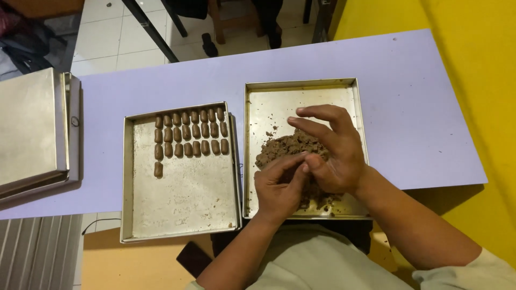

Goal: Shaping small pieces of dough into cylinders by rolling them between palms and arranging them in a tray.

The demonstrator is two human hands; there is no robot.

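Here, your left hand (278,188) and right hand (330,147) meet over the brown dough mound (287,147) in the right tray (258,107), fingertips pinching a small dough piece; shaped pieces (191,134) lie in the left tray (183,209).

One head-worn view looks steeply down from above the person's chest, facing forward across the counter (408,96). It sits close: the forearms enter from the bottom edge and the fingers (317,129) lie just right of centre. Beyond the fingers the counter's far edge and tiled floor (107,32) show; right of them, a yellow wall (484,80)
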